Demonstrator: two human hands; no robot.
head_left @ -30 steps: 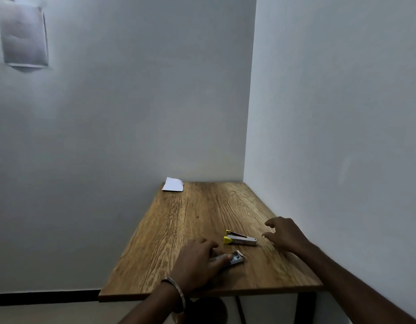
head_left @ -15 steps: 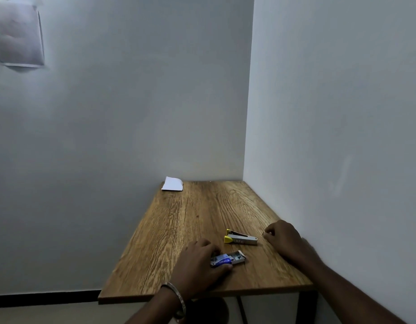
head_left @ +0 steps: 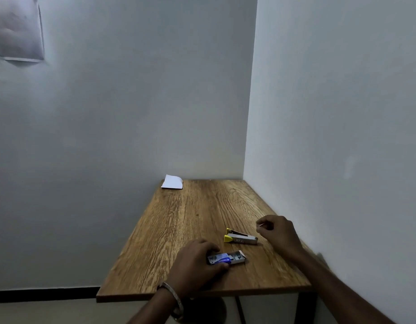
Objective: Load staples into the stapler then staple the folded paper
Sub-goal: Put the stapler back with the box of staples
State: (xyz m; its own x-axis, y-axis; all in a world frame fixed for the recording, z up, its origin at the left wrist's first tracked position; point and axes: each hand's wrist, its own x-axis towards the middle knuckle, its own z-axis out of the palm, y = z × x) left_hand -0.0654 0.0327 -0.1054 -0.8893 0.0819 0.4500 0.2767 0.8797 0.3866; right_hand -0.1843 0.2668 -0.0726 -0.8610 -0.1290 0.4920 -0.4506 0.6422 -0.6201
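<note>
The left hand (head_left: pixel 197 263) lies low on the table (head_left: pixel 179 230) with its fingers and thumb curled round the near end of the staple box (head_left: pixel 226 258), pinning it flat, most likely so the open far end stays put while staples are drawn out. The box sits just in front of the stapler (head_left: pixel 240 238), on the near side of it and close by. The right hand (head_left: pixel 278 231) is raised just to the right of the stapler, apart from it, its fingers curled in with thumb and forefinger pinched on something thin and pale at the tips; that looks like a strip of staples, though it is too small to be sure. The stapler lies on its side, its yellow end pointing left and its top slightly gaping, so it seems ready to be loaded and the loading appears not yet done. The folded paper (head_left: pixel 172 182) rests well beyond the stapler at the far left corner of the table, against the wall (head_left: pixel 108 113), untouched, waiting for the stapling step.
</note>
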